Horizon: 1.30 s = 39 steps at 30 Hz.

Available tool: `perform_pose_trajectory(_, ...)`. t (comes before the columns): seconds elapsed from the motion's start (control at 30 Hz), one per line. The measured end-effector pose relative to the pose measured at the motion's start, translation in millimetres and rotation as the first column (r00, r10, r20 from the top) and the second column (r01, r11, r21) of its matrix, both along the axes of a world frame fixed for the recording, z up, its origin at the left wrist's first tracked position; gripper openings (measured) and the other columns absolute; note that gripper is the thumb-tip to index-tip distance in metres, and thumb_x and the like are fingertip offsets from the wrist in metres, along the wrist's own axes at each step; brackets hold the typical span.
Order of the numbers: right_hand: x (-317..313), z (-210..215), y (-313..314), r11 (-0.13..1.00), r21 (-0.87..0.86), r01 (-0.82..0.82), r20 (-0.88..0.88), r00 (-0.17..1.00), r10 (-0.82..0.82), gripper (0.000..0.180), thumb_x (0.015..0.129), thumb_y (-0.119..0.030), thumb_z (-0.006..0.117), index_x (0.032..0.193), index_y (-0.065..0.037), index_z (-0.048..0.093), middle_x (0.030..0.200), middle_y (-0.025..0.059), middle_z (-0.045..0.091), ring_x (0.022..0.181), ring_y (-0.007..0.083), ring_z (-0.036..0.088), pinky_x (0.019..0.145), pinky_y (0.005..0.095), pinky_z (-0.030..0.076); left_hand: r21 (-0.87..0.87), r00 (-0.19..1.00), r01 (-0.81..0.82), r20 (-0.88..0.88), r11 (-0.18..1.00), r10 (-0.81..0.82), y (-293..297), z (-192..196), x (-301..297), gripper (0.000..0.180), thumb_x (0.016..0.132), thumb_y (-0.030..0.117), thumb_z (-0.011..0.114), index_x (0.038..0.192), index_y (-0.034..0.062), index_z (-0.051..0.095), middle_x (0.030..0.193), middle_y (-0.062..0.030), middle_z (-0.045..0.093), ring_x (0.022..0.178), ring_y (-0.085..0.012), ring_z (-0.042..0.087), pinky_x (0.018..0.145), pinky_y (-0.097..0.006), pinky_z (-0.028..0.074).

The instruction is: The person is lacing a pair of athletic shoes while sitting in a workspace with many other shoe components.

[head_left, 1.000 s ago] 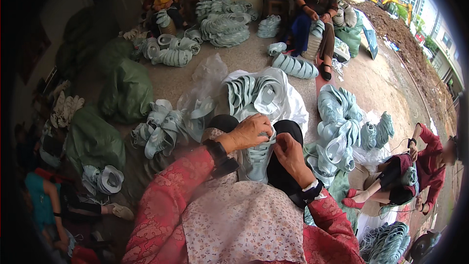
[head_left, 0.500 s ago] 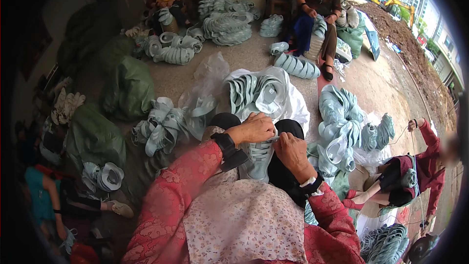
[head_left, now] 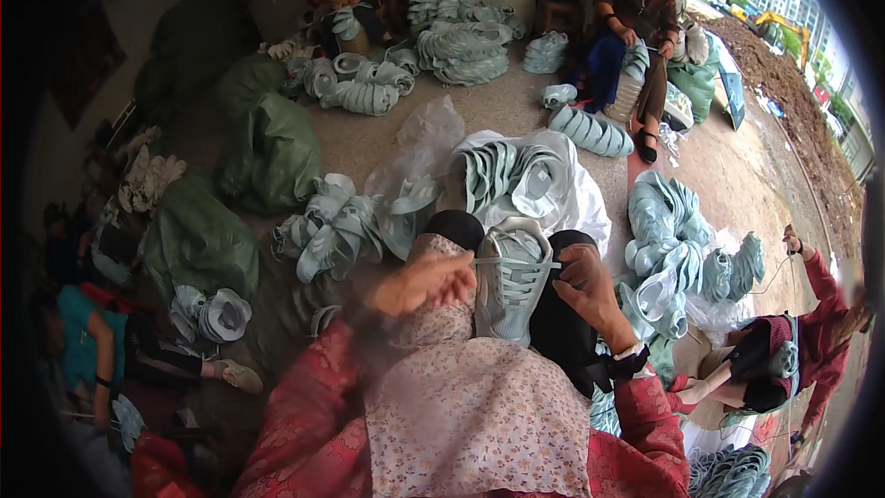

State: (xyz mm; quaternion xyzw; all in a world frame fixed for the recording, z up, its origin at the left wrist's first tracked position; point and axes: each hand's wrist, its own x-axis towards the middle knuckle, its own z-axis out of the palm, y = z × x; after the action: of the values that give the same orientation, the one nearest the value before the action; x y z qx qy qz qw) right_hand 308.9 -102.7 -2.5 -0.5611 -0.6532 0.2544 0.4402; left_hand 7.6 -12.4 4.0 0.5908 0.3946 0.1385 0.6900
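A pale blue-grey shoe upper (head_left: 510, 304) stands between my knees, its toe toward me, with a light lace criss-crossed down its front. To its left, my left hand (head_left: 424, 282) is closed, slightly blurred, at one end of the lace (head_left: 489, 261), which runs out taut from the upper's top eyelets. On the other side my right hand (head_left: 590, 288) has its fingers curled, thumb and forefinger pinching the other lace end. A flowered apron (head_left: 479, 415) covers my lap.
Stacked uppers (head_left: 502, 171) lie on a white plastic bag ahead. More piles sit left (head_left: 332, 226) and right (head_left: 659, 235). Green sacks (head_left: 203, 240) stand at left. Co-workers sit at the back (head_left: 636, 18), at right (head_left: 802, 341) and at left (head_left: 92, 341).
My hands have drawn apart from above the upper to either side, pulling the lace ends outward. The upper's opening now shows. The whole view has shifted slightly.
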Motion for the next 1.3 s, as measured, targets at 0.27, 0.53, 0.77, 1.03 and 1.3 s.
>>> perform_pose_trajectory(0.27,15,-6,15,0.962,-0.144,-0.232,-0.014,0.973,0.232,0.028,0.074,-0.009,0.075,0.099,-0.003,0.063,0.098,0.0059,0.053,0.076,0.0157,0.058,0.067,0.0273,0.048,-0.59,0.798,-0.05,0.462,0.806,0.388,-7,-35,5,0.04,0.1,0.038,0.048,0.125,0.0069,0.05,0.078,0.0,0.056,0.062,-0.008,0.051,0.05,-0.021,0.04)
perform_pose_trajectory(0.53,9,14,16,0.976,-0.196,-0.092,0.268,0.953,0.143,0.034,0.086,-0.036,0.068,0.083,-0.001,0.065,0.085,0.0086,0.054,0.069,0.0227,0.058,0.065,0.0351,0.048,-0.334,0.597,-0.254,0.684,0.908,0.419,19,-6,-16,0.029,0.099,0.03,0.052,0.109,0.0034,0.059,0.071,0.0023,0.052,0.059,-0.0083,0.05,0.051,-0.024,0.043)
perform_pose_trajectory(0.77,7,1,23,0.969,-0.226,0.096,0.619,0.783,0.067,0.03,0.088,-0.033,0.066,0.084,-0.003,0.066,0.083,0.0107,0.059,0.078,0.0311,0.062,0.068,0.0388,0.049,0.236,0.762,-0.437,0.609,0.868,0.218,12,70,-57,0.031,0.099,0.028,0.052,0.112,0.0005,0.059,0.077,-0.0003,0.054,0.064,-0.0103,0.05,0.06,-0.026,0.045)
perform_pose_trajectory(1.03,-7,26,34,0.98,0.074,-0.184,0.387,0.911,0.142,0.02,0.079,-0.011,0.07,0.099,-0.008,0.068,0.095,0.0102,0.064,0.089,0.03,0.062,0.079,0.0387,0.048,0.061,0.486,-0.637,0.805,0.769,0.339,17,60,-84,0.029,0.098,0.028,0.055,0.111,0.0028,0.062,0.099,-0.006,0.065,0.091,-0.0158,0.061,0.088,-0.033,0.046)
perform_pose_trajectory(1.3,-35,16,52,0.911,0.065,-0.408,0.542,0.781,0.311,0.017,0.077,-0.012,0.071,0.094,-0.011,0.067,0.091,0.0047,0.064,0.091,0.0238,0.059,0.081,0.035,0.041,-0.124,0.409,-0.5,0.838,0.857,0.36,23,69,-104,0.032,0.099,0.025,0.054,0.119,0.0007,0.059,0.066,0.0039,0.046,0.055,-0.0044,0.037,0.051,-0.021,0.028)
